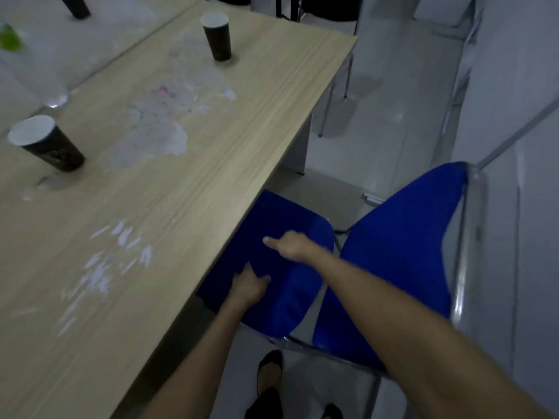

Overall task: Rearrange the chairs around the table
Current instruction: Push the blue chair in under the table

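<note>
A blue padded chair (399,237) with a chrome frame stands at the long edge of the light wooden table (187,164); its seat (272,219) reaches partly under the tabletop and its backrest faces away from the table. My left hand (249,287) rests on the near part of the seat, fingers curled against the cushion. My right hand (289,244) lies on the seat farther back with a finger stretched toward the table. Whether either hand grips the seat edge is unclear through the blur.
Two dark paper cups (216,36) (45,143) stand on the table among white smears. A black object (75,6) and something green (10,40) sit at the far left. Dark chairs (329,7) stand beyond the table's end. A pale wall (520,116) runs close on the right. My feet (269,373) are below.
</note>
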